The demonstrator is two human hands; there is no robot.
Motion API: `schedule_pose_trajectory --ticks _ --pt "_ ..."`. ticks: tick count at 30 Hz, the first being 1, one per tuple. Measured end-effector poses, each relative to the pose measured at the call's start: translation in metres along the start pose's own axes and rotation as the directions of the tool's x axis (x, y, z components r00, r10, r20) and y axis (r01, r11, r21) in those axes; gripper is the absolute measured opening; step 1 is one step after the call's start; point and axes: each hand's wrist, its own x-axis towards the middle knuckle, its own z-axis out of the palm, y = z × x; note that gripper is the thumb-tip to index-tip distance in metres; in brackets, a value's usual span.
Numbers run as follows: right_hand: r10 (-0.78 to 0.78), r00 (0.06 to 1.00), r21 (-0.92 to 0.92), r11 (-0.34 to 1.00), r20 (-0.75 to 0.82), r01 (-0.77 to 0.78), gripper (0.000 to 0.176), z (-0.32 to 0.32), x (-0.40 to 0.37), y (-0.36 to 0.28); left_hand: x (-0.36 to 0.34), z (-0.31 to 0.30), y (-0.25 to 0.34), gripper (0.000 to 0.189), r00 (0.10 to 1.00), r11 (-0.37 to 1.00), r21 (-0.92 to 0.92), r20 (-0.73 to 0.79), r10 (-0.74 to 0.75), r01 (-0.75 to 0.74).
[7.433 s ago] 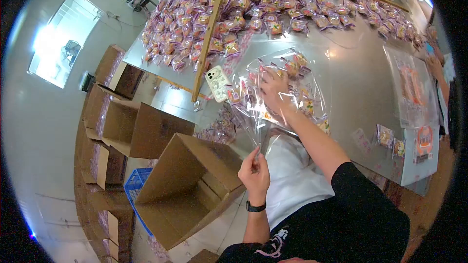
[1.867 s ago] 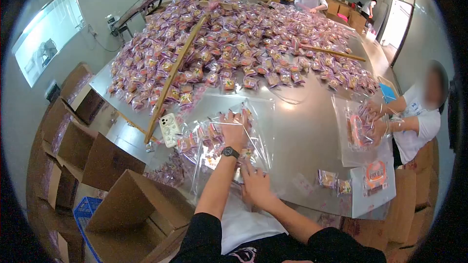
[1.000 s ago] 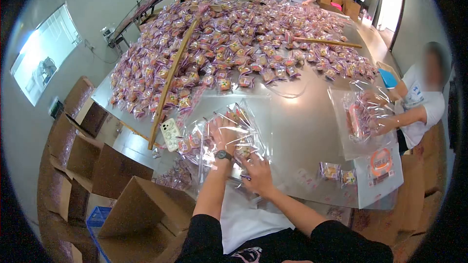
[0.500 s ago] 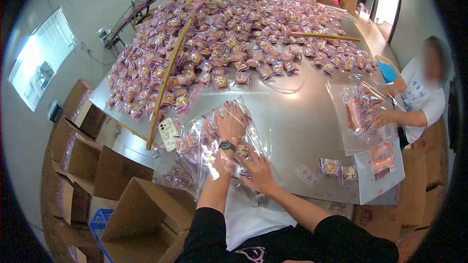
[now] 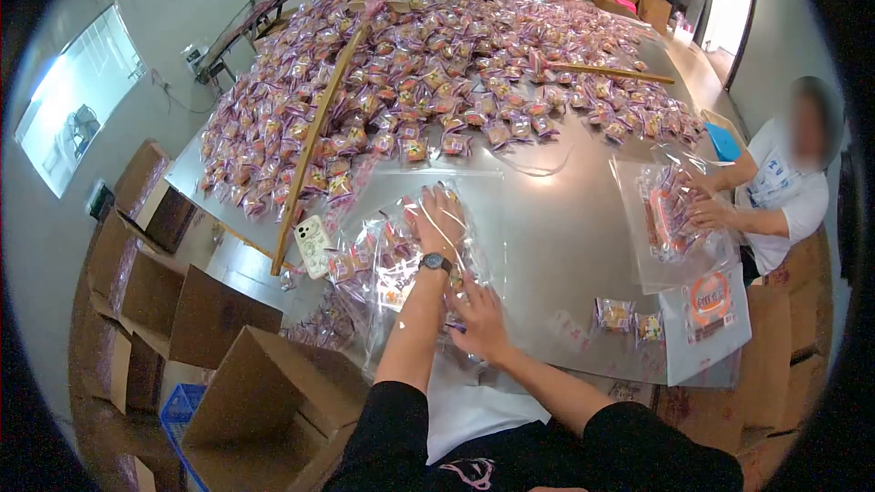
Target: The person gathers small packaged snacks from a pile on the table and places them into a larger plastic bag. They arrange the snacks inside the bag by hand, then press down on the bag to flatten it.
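Note:
A clear plastic bag [image 5: 378,260] full of small wrapped snack packets lies on the steel table [image 5: 556,219] in front of me. My left hand [image 5: 440,219], a black watch on its wrist, lies flat on the bag's far part with fingers spread. My right hand [image 5: 478,317] rests flat on the bag's near end, close to the table's edge, fingers pointing left. Neither hand is closed around anything.
A phone [image 5: 313,244] lies left of the bag beside a long wooden stick [image 5: 314,141]. A huge pile of packets [image 5: 437,55] covers the far table. At the right a co-worker's hands [image 5: 706,205] fill another bag [image 5: 665,246]; two loose packets [image 5: 629,317] and printed bags [image 5: 713,305] lie nearby. Open cardboard boxes [image 5: 219,319] stand at the left.
Earlier my left hand held the bag's mouth up while my right reached inside. Now the bag lies flat under both hands. Over the last second my left hand slid slightly farther along it.

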Motion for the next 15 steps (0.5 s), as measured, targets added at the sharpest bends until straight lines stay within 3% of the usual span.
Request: schedule_pose_trajectory --ticks 4,6,7,10,11,14,15 --pt "0.019 1.0 -0.022 1.0 0.015 -0.018 0.077 0.003 -0.001 0.002 -0.02 -0.013 -0.002 0.073 0.995 0.968 -0.235 -0.007 -0.096 0.091" --pt "0.022 1.0 -0.002 1.0 0.022 -0.022 0.071 0.006 -0.002 0.004 -0.053 -0.009 -0.013 0.072 0.987 0.943 -0.322 -0.098 -0.127 0.089" --pt "0.028 0.999 0.007 1.0 0.025 -0.028 0.067 0.004 0.0 0.003 -0.06 -0.047 -0.018 0.075 0.983 0.951 -0.25 0.014 -0.185 0.183" --pt "0.023 0.999 0.021 1.0 -0.024 -0.022 0.057 -0.007 0.004 -0.007 -0.076 -0.047 -0.031 0.073 0.94 0.897 -0.323 -0.058 -0.337 0.302" --pt "-0.008 1.0 0.002 1.0 -0.019 0.009 0.06 0.005 0.0 0.003 -0.074 -0.046 -0.035 0.073 0.935 0.905 -0.298 -0.086 -0.344 0.305" --pt "0.026 0.999 0.006 1.0 0.041 -0.026 0.066 0.0 -0.002 0.002 -0.067 -0.049 -0.049 0.072 0.946 0.884 -0.343 0.046 -0.322 0.317" --pt "0.032 0.999 0.031 0.999 0.034 -0.033 0.073 -0.001 -0.001 0.002 -0.069 -0.033 -0.053 0.064 0.959 0.924 -0.277 -0.025 -0.281 0.263"
